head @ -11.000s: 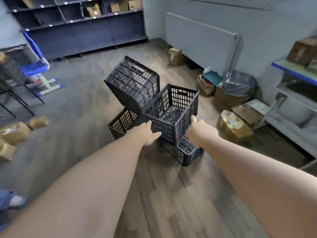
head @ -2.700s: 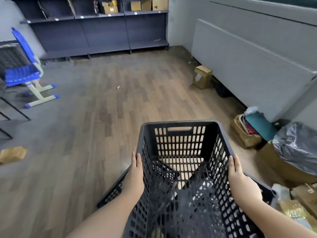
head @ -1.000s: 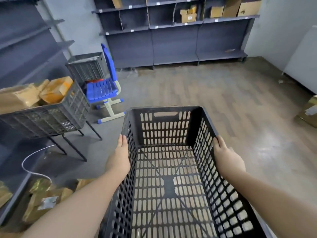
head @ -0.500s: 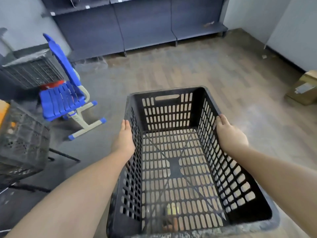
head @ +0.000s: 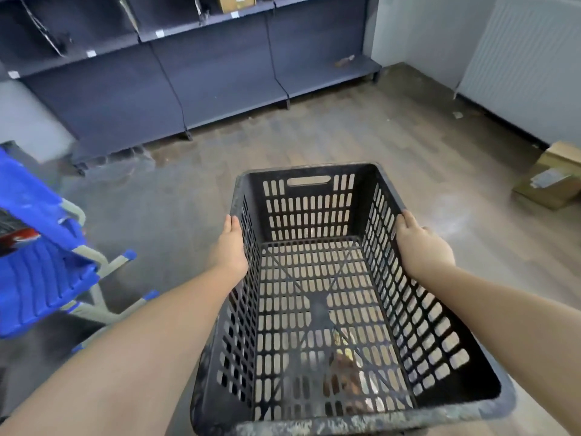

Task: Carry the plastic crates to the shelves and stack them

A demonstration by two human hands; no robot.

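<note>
A person holds a black plastic crate (head: 320,297) out in front of the body, off the floor, one hand on each long side. The left hand (head: 231,247) lies along the outside of the left wall just under the rim, its fingers (head: 233,222) straight and pressed together, pointing toward the far end. The right hand (head: 421,247) grips the opposite rim; its fingers (head: 405,220) are held close together, and where they go beyond the rim I cannot tell. Between the two sets of fingers the crate stands open and level, with nothing in it; the slotted bottom shows the floor through it. A handle slot sits in the far end wall, ahead of both hands.

Well beyond the fingertips, across a stretch of wood-pattern floor (head: 393,143), stand the dark grey shelves (head: 220,80) against the back wall, their lowest boards bare, with a cardboard box (head: 235,0) on an upper board. To the left of the left fingers, near but apart from the crate, is a blue plastic chair (head: 37,278) on a pale metal frame. Off to the right of the right fingers, a cardboard carton (head: 553,180) lies on the floor near a pale wall panel (head: 531,67).
</note>
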